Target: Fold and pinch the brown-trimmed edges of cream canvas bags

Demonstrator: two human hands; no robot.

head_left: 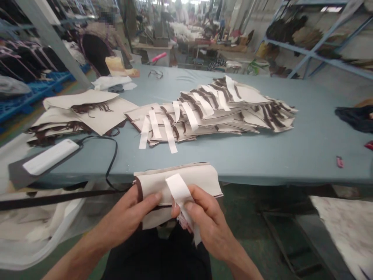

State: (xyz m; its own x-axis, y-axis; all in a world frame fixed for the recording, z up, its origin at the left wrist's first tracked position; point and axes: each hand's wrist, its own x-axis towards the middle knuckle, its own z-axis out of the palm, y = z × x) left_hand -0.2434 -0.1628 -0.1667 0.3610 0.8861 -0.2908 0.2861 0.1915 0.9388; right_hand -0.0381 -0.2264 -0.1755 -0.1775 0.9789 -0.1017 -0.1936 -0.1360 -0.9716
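Over my lap, my left hand [134,204] is closed around the left end of a beige fabric piece [201,177] with dark brown edging. Its thumb presses on the upper face. A white strip [177,187] is pinched between the thumb and fingers of my right hand [208,219], and its upper end lies against the fabric. Below that thumb, a small pinkish item [185,222] pokes out, partly covered; I cannot make out its kind. The folded lower part of the fabric hangs beneath both hands.
Overlapping beige pieces [215,118], several bearing white strips, spread across the blue-grey table [262,163]. Another fabric stack [96,107] lies left, behind a white power bank [51,155] with a black cable. A white tub [55,243] stands at lower left. A person [101,44] is beyond the table.
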